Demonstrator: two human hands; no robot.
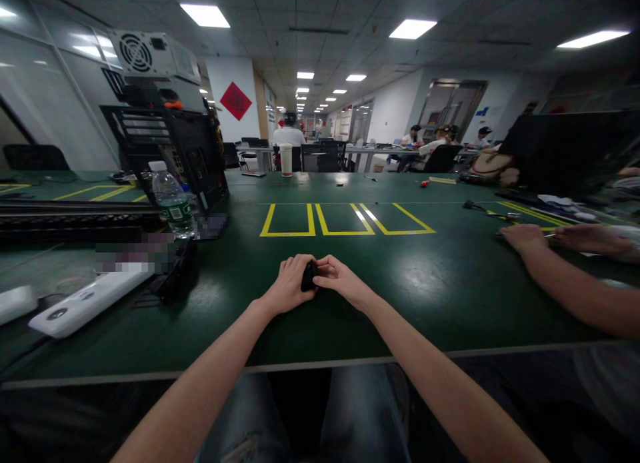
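Note:
Both of my hands meet over the green tabletop (240, 336), a little in front of the yellow tape marks. Between them is a small black object (309, 275), dark and compact, whose kind I cannot make out. My left hand (291, 283) is closed around its left side, the fingers covering much of it. On the other side, my right hand (340, 280) pinches it with thumb and fingertips. The lower end of the object seems to be at or just above the table surface.
Yellow tape outlines (345, 234) lie ahead. At left stand a water bottle (171, 200), a black computer case (173, 150) with a power supply (153, 53) on top, and a white power strip (95, 300). A co-worker's hands (525, 238) work at right. A white cup (286, 160) stands farther back.

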